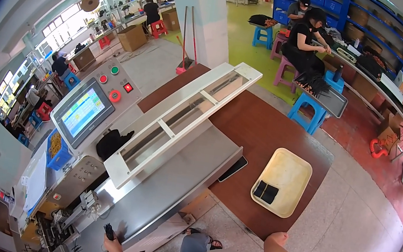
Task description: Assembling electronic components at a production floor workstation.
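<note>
At the lower left, my left hand (113, 246) is closed around a small bundle of thin black strips (109, 231), whose ends stick up above the fingers. It is over the near end of the machine's grey metal bed (163, 172), beside a small metal mechanism (89, 207). My right hand (277, 237) is at the near edge of the brown table (244, 117), and its fingers are hidden from me. Just beyond it lies a cream tray (292, 171) with flat black pieces (265, 192) in its near left corner.
A long white slotted frame (187, 118) spans the machine. A control panel with a lit screen (82, 112) and a red button (115, 96) stands at left. A blue basket (58, 151) sits by it. Seated people (307, 45) work at the far right near blue stools (307, 113).
</note>
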`<state>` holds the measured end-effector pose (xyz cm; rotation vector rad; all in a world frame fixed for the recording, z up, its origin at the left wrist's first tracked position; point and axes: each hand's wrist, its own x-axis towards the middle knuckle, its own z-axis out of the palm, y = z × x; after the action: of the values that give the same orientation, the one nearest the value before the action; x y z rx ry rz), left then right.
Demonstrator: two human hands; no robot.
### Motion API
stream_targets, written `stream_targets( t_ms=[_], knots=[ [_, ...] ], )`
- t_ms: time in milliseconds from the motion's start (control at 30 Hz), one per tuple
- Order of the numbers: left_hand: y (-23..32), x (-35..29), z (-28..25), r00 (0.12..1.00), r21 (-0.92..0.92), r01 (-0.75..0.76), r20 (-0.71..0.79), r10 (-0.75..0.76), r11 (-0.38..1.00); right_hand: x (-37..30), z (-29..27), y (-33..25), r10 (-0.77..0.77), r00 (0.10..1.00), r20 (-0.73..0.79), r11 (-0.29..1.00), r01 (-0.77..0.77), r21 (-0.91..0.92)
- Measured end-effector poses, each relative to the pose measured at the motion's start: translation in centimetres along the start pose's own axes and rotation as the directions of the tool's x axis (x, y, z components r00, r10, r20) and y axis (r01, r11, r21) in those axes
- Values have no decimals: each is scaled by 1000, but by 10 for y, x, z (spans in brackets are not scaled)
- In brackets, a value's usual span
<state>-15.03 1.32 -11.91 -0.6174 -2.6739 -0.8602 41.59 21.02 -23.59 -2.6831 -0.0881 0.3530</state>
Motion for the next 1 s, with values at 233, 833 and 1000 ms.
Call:
stream_targets(
  t_ms=[233, 833, 1000],
  knots=[
    [-5, 3, 3, 1000, -16, 3, -6, -4, 1000, -6, -9, -1, 4, 1000, -2, 1000, -4, -2],
    [2, 2, 4, 1000, 3, -23, -21, 23, 1000, 2, -4, 1, 58, 995, 81, 998, -58, 3],
    [-3, -1, -2, 998, -33, -40, -45, 38, 999, -3, -7, 1, 89, 995, 53, 996, -89, 11]
  ],
)
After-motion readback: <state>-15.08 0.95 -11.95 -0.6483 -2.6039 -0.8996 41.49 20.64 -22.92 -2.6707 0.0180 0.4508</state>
